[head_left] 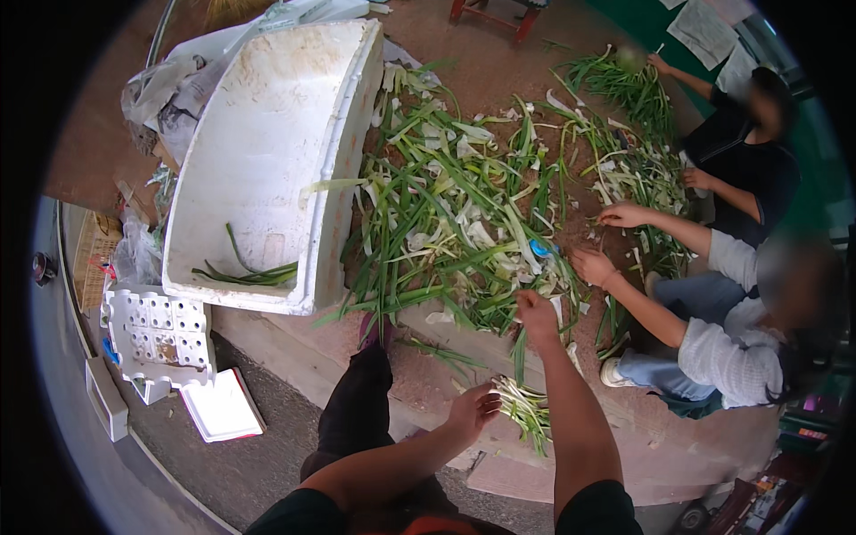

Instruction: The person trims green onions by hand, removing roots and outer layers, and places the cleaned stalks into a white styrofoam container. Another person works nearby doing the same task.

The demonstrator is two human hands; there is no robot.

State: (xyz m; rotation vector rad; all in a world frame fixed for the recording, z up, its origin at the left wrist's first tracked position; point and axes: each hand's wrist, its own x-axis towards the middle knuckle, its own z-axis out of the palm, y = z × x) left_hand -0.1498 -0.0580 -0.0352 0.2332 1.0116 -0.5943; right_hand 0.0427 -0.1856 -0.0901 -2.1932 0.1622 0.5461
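My left hand (473, 406) is beside the white ends of a small bunch of green onions (525, 408) on the paved step. Its fingers are loosely curled and apart, and I see nothing held in them. Farther forward, my right hand (539, 319) is at the near edge of a wide heap of green onion leaves and peelings (455, 200). Its fingertips are bent down close together; whether they pinch a leaf is hidden. A green leaf (519, 358) hangs or lies just below that hand.
A large white foam box (267, 147) holding a few green leaves (251, 273) stands left of the heap. White perforated foam trays (160, 334) lie nearer. At the right, one person's hands (592, 267) are by the heap; another person handles a leafy bunch (628, 87).
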